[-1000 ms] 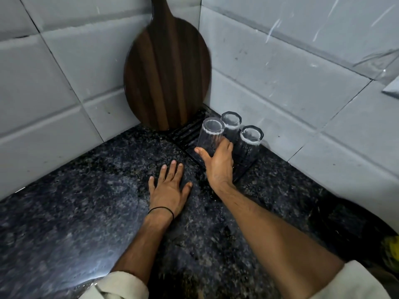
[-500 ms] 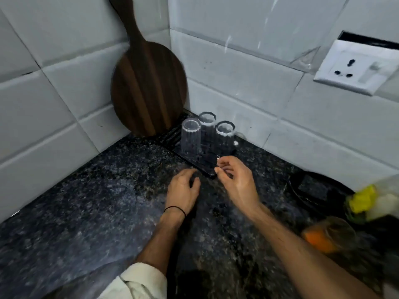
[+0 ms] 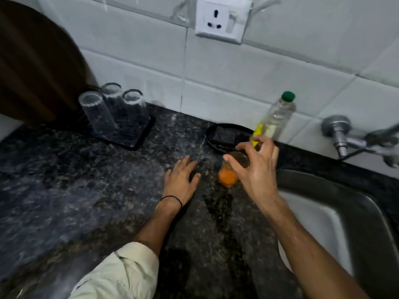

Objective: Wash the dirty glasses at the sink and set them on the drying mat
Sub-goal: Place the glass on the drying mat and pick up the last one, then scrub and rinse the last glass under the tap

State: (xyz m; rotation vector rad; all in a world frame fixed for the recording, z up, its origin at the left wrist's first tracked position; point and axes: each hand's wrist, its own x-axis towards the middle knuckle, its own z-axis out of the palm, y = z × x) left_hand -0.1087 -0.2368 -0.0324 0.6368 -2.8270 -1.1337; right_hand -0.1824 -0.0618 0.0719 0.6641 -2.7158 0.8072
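Note:
Three clear glasses [image 3: 112, 107] stand upside down on the black drying mat [image 3: 138, 137] at the back left of the dark granite counter. A dirty glass [image 3: 230, 172] with orange residue at its bottom stands near the sink's left edge. My right hand [image 3: 253, 167] hovers at that glass with fingers spread around its rim, holding nothing. My left hand [image 3: 180, 181] lies flat on the counter just left of the glass, fingers apart. The steel sink [image 3: 336, 214] fills the right side.
A black dish with a dark sponge [image 3: 223, 135] sits behind the dirty glass. A clear soap bottle [image 3: 274, 118] with a green cap stands at the wall. A wooden board [image 3: 36, 67] leans in the left corner; a tap [image 3: 354, 139] and a wall socket [image 3: 222, 20] are mounted on the tiles.
My right hand left the glasses on the mat and moved right to the orange-stained glass. My left hand slid right along the counter. The view swung right, showing the sink.

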